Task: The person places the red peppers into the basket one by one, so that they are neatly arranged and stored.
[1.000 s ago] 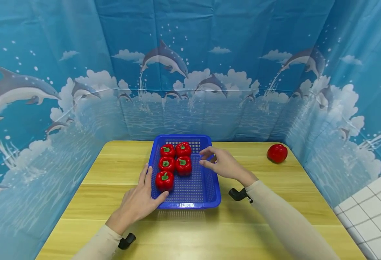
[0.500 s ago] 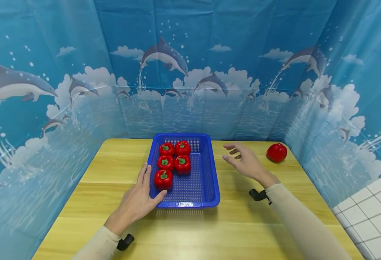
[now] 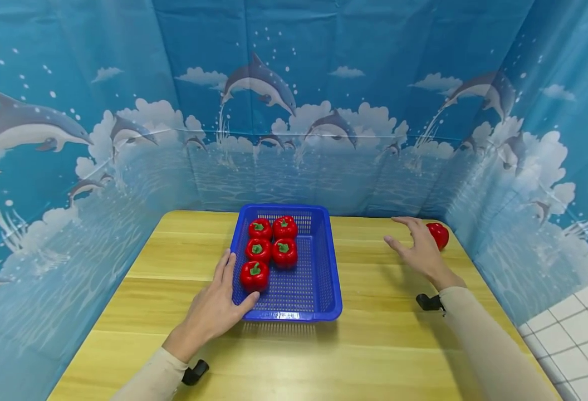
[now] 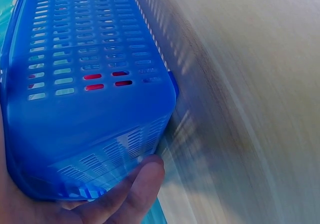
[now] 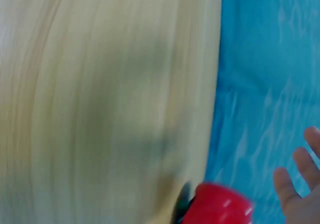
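A blue plastic basket (image 3: 324,267) holds several red bell peppers (image 3: 284,253) with green stems, grouped on its left side. My left hand (image 3: 211,314) grips the basket's near-left corner, thumb over the front rim; the left wrist view shows its fingers (image 4: 147,181) against the outer wall. Farther right, my right hand (image 3: 421,250) is over the table with fingers spread and nothing in them. Just beyond it is a lone red bell pepper (image 3: 439,235), partly hidden by the hand. In the right wrist view this pepper (image 5: 217,206) appears blurred at the bottom edge.
The yellow wooden table (image 3: 374,345) has a blue dolphin-print curtain (image 3: 294,172) along its back and sides. White tiles (image 3: 574,328) show beyond its right edge. Each wrist wears a black camera mount (image 3: 428,302).
My right hand has moved right, from over the basket's right rim to beside the lone bell pepper, its fingers spreading wider. The left hand has stayed on the basket corner.
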Demonstrator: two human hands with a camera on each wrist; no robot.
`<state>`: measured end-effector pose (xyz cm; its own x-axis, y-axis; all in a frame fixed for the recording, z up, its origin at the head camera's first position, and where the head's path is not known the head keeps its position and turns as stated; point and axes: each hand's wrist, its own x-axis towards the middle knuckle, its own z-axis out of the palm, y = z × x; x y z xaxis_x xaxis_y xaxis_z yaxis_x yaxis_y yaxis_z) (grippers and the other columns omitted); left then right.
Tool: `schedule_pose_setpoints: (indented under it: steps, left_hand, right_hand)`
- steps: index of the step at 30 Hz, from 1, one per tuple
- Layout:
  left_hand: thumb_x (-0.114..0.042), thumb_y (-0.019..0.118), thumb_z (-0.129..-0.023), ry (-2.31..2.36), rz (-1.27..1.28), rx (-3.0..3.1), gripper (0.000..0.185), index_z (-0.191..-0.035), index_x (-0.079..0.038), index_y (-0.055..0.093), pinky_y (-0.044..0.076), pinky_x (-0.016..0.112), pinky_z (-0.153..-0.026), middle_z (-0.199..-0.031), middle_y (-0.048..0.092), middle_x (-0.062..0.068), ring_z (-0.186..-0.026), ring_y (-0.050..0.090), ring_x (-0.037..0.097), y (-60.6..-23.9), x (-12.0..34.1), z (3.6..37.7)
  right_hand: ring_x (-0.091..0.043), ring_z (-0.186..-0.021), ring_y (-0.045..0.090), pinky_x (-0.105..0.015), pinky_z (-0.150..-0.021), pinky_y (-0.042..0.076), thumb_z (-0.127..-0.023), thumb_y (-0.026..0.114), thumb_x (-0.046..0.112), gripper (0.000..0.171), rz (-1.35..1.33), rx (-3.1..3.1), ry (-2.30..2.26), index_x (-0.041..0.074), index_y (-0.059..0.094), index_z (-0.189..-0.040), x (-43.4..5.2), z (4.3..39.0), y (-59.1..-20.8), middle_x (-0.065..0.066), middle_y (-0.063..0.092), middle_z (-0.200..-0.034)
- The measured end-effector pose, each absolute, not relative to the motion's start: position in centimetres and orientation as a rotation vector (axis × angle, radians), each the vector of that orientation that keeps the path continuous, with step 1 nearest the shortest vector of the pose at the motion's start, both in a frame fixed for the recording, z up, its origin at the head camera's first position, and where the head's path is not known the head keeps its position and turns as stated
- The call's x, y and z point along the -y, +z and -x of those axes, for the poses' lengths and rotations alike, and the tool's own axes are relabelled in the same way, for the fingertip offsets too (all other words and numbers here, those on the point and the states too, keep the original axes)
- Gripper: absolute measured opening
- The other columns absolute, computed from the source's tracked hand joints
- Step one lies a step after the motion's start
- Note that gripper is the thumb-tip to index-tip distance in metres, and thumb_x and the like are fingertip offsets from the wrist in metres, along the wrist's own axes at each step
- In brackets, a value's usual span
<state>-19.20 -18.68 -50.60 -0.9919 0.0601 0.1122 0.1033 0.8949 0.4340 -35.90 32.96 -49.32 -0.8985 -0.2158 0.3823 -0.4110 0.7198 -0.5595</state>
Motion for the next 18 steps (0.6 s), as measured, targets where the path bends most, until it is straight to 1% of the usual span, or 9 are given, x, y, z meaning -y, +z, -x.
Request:
schedule_pose_setpoints:
  steps: [2, 3, 5, 7, 9, 11, 13, 16, 18]
  left_hand:
    - [-0.071, 0.069, -0.107, -0.693, 0.129, 2.965, 0.117, -0.188, -0.009, 0.012, 0.071, 0.048, -0.080, -0.199, 0.006, 0.015, -0.110, 0.080, 0.042, -50.6, 18.7, 19.2]
    - [-0.070, 0.069, -0.106, -0.692, 0.129, 2.964, 0.117, -0.188, -0.009, 0.012, 0.071, 0.049, -0.081, -0.199, 0.007, 0.015, -0.111, 0.080, 0.043, -50.6, 18.7, 19.1]
    - [-0.071, 0.069, -0.106, -0.687, 0.127, 2.964, 0.118, -0.188, -0.008, 0.013, 0.072, 0.052, -0.086, -0.199, 0.007, 0.015, -0.118, 0.080, 0.045, -50.7, 18.7, 19.1]
    - [-0.070, 0.070, -0.106, -0.697, 0.124, 2.965, 0.117, -0.188, -0.008, 0.014, 0.072, 0.054, -0.088, -0.199, 0.008, 0.016, -0.120, 0.080, 0.047, -50.8, 18.7, 19.1]
    - [-0.069, 0.070, -0.106, -0.692, 0.118, 2.964, 0.117, -0.188, -0.008, 0.015, 0.072, 0.055, -0.091, -0.199, 0.009, 0.015, -0.121, 0.080, 0.047, -50.9, 18.7, 19.0]
    - [-0.069, 0.070, -0.107, -0.693, 0.112, 2.965, 0.116, -0.188, -0.008, 0.015, 0.072, 0.052, -0.086, -0.199, 0.009, 0.015, -0.112, 0.081, 0.044, -50.9, 18.7, 19.0]
    - [-0.068, 0.071, -0.107, -0.700, 0.109, 2.962, 0.115, -0.188, -0.009, 0.015, 0.071, 0.050, -0.082, -0.199, 0.009, 0.014, -0.104, 0.081, 0.040, -51.0, 18.7, 19.1]
    - [-0.067, 0.072, -0.107, -0.704, 0.110, 2.951, 0.115, -0.188, -0.009, 0.015, 0.072, 0.053, -0.085, -0.199, 0.009, 0.014, -0.108, 0.081, 0.042, -50.9, 18.6, 19.2]
    - [-0.066, 0.072, -0.107, -0.712, 0.114, 2.946, 0.115, -0.188, -0.009, 0.015, 0.072, 0.059, -0.090, -0.199, 0.010, 0.014, -0.113, 0.082, 0.045, -50.8, 18.6, 19.3]
  right_hand:
    - [-0.058, -0.157, 0.044, -0.085, -0.119, 0.042, -0.114, 0.076, 0.047, 0.070, -0.455, 2.622, 0.953, 0.009, 0.056, -0.170, -34.2, 36.2, -49.9, -0.031, 0.042, -0.179]
    - [-0.059, -0.157, 0.042, -0.085, -0.118, 0.042, -0.114, 0.076, 0.046, 0.071, -0.432, 2.613, 0.953, 0.009, 0.055, -0.171, -34.8, 36.4, -50.2, -0.032, 0.040, -0.180]
    - [-0.064, -0.159, 0.037, -0.085, -0.113, 0.044, -0.114, 0.076, 0.043, 0.071, -0.398, 2.594, 0.969, 0.006, 0.054, -0.171, -35.9, 36.8, -50.9, -0.034, 0.035, -0.182]
    - [-0.067, -0.165, 0.027, -0.087, -0.113, 0.046, -0.114, 0.076, 0.041, 0.072, -0.361, 2.583, 0.977, 0.005, 0.053, -0.171, -36.8, 37.1, -51.5, -0.035, 0.030, -0.183]
    - [-0.069, -0.165, 0.024, -0.086, -0.106, 0.049, -0.113, 0.077, 0.041, 0.072, -0.317, 2.578, 0.966, 0.005, 0.053, -0.171, -37.7, 37.4, -52.1, -0.035, 0.027, -0.185]
    - [-0.069, -0.167, 0.019, -0.091, -0.108, 0.042, -0.112, 0.078, 0.043, 0.075, -0.267, 2.580, 0.949, 0.006, 0.052, -0.172, -38.6, 37.7, -52.6, -0.033, 0.023, -0.188]
    - [-0.068, -0.169, 0.015, -0.097, -0.112, 0.031, -0.112, 0.078, 0.047, 0.078, -0.215, 2.583, 0.933, 0.009, 0.050, -0.174, -39.3, 38.1, -53.0, -0.031, 0.020, -0.190]
    - [-0.068, -0.172, 0.005, -0.103, -0.113, 0.017, -0.111, 0.077, 0.051, 0.086, -0.149, 2.596, 0.955, 0.011, 0.044, -0.179, -40.2, 38.7, -53.3, -0.030, 0.013, -0.193]
    - [-0.069, -0.173, 0.001, -0.104, -0.113, 0.018, -0.111, 0.077, 0.053, 0.091, -0.112, 2.612, 0.974, 0.011, 0.038, -0.182, -40.7, 38.9, -53.4, -0.031, 0.008, -0.194]
